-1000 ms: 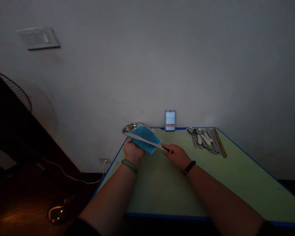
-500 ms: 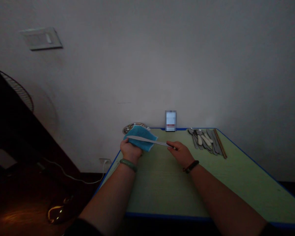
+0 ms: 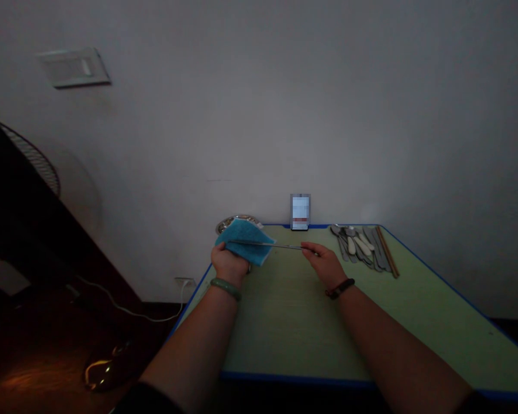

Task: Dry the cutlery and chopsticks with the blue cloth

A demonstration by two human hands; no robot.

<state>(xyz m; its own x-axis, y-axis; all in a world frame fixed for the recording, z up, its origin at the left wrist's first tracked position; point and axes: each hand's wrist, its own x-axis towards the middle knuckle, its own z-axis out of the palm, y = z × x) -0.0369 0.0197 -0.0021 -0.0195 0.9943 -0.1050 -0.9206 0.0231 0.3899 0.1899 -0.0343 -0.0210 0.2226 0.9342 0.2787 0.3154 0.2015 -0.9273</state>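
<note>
My left hand grips a blue cloth near the far left corner of the green table. My right hand pinches the handle end of a long metal knife. The knife lies nearly level, and its blade end rests against the cloth. Just behind the cloth, part of a metal plate shows at the table's corner.
A row of cutlery with chopsticks lies at the far right of the table. A small phone-like device leans on the wall. A fan, a cable and a wall socket are left of the table.
My right hand has drawn the knife to the right, so the blade slid through the cloth and now lies flatter. The cloth and my left hand dropped slightly.
</note>
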